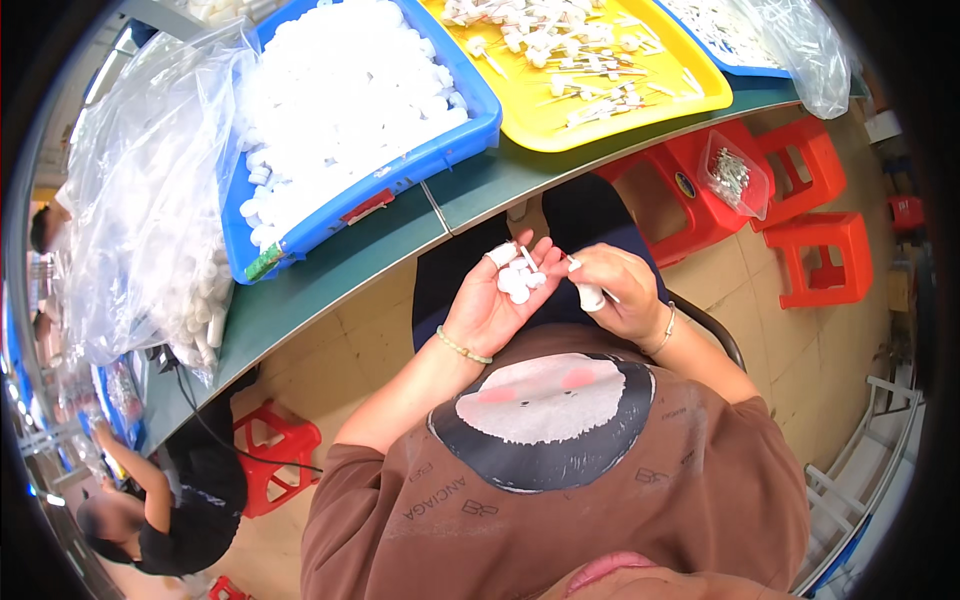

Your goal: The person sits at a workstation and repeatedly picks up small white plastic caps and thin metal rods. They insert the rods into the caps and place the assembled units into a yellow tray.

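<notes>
My left hand (482,308) is turned palm up over my lap, with several small round white caps (518,284) lying in the cupped palm and fingers. A white wrap covers its thumb. Close beside it on the right, my right hand (632,300) pinches a small white piece (574,264) between its fingertips; its exact shape is too small to tell. White also covers the right thumb. On the green table beyond stands a blue bin (484,112) heaped with white caps. A yellow tray (548,138) next to it holds many white-headed pieces with thin stems.
At left a clear plastic bag (150,170) bulges with white parts. Red stools (835,255) stand at right, one bearing a clear box (735,178) of small metal pieces. Another blue tray (755,68) is at far right. A person (190,490) sits at lower left.
</notes>
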`<state>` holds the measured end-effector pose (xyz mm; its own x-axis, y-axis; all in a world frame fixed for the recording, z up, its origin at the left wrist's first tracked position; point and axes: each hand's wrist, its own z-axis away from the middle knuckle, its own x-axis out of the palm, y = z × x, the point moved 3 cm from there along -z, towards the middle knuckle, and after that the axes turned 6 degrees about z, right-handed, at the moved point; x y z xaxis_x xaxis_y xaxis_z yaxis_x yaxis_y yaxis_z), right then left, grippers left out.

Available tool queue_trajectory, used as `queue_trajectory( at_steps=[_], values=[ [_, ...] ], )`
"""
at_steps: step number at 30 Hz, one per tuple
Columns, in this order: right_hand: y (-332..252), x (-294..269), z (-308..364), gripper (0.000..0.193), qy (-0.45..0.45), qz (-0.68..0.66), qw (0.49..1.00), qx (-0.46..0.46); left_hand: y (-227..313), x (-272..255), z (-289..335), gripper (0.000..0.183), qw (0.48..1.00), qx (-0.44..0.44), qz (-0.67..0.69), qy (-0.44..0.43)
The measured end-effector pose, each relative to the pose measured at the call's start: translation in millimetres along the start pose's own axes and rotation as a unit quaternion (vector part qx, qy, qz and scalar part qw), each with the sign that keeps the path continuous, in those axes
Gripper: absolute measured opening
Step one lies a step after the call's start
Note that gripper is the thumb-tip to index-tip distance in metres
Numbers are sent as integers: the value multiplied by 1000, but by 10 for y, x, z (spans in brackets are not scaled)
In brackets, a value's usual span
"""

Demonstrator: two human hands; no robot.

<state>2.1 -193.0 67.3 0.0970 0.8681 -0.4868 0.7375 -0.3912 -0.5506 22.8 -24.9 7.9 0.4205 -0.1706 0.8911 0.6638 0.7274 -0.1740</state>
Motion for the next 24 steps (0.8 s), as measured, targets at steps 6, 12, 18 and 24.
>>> queue_trajectory(
  at_steps=[6,12,18,24],
  values=[
    [-19,216,-20,34,-30,114,992,41,16,-50,-26,23,999,39,3,-26],
    [29,164,36,32,36,78,994,61,-20,11,29,24,996,24,-85,-26],
    [19,136,-20,34,38,119,992,35,-83,-53,64,31,986,-6,-161,-31],
    [-18,72,-44,25,30,51,992,113,33,-80,44,32,971,83,-222,-34]
  ],
)
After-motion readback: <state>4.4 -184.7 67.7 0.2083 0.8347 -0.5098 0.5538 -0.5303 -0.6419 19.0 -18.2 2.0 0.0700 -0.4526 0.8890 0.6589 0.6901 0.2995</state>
